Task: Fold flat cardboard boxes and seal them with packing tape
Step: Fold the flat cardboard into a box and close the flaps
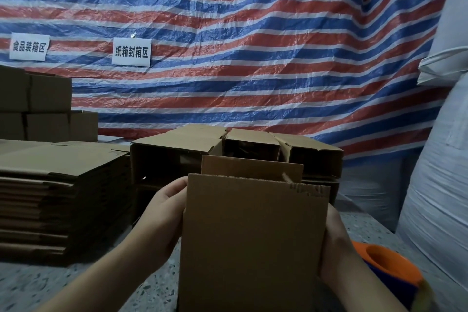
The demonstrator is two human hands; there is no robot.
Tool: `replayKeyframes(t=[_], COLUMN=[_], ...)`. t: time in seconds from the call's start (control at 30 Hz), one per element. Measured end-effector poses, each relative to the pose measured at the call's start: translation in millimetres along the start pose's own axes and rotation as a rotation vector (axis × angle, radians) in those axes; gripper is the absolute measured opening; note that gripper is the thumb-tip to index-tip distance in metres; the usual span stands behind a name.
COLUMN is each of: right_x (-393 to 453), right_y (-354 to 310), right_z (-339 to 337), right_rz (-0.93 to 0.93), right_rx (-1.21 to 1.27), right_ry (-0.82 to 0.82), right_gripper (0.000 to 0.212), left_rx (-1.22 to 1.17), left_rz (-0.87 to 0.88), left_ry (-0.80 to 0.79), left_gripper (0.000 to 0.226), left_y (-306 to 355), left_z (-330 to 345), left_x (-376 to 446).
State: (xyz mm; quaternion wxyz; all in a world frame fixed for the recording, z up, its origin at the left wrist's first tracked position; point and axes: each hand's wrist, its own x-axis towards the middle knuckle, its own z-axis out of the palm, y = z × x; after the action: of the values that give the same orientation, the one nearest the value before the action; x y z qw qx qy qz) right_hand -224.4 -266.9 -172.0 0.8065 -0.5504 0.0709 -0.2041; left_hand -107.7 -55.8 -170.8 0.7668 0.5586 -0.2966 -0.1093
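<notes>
From your head camera, you hold a brown cardboard box (253, 240) up in front of you, low in the middle of the view, with its big flat side facing you and one flap (250, 167) standing up behind its top edge. Your left hand (162, 220) grips the left side of the box, with the fingers going behind the edge where you cannot see them. Your right hand (334, 243) presses on the right side, and the box hides most of its fingers, so you cannot tell how they lie. The box blocks much of the grey speckled table (76, 284) below it. Just beside your right wrist sits an orange and blue tape roll (390, 266). On your left is a tall stack of flat boxes (58, 197). Behind the box you hold stand some open folded boxes (228, 149), lying on their sides with dark openings facing you. More boxes (45, 109) are piled far back on the left. A red, white and blue striped sheet (253, 45) hangs behind everything, with two white paper signs (131, 52) stuck on it. A big white sack (440, 185) stands at your right.
</notes>
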Motion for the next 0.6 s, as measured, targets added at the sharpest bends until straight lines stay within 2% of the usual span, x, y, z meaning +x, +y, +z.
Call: replayKeyframes(t=[0.07, 0.17, 0.33, 0.43, 0.5, 0.6], right_x=[-2, -3, -2, -1, 1, 3], right_y=[-4, -8, -7, -6, -6, -5], right_z=[3, 3, 1, -2, -3, -5], right_rz=[-0.034, -0.050, -0.042, -0.068, -0.088, -0.093], right_rx=[-0.030, -0.080, -0.107, -0.143, -0.163, -0.144], right_ry=[-0.043, -0.115, -0.090, -0.088, -0.077, -0.082], right_gripper=[0.046, 0.020, 0.017, 0.047, 0.066, 0.073], left_rx=[0.008, 0.009, 0.008, 0.098, 0.123, 0.161], left_rz=[0.011, 0.032, 0.101, 0.097, 0.055, 0.078], left_ry=[0.007, 0.016, 0.022, -0.018, -0.148, -0.350], left_gripper=[0.016, 0.017, 0.026, 0.043, 0.070, 0.091], left_y=[-1, -1, 0, 1, 4, 7], left_z=[1, 2, 0, -4, -9, -17], left_x=[0, -1, -3, 0, 2, 3])
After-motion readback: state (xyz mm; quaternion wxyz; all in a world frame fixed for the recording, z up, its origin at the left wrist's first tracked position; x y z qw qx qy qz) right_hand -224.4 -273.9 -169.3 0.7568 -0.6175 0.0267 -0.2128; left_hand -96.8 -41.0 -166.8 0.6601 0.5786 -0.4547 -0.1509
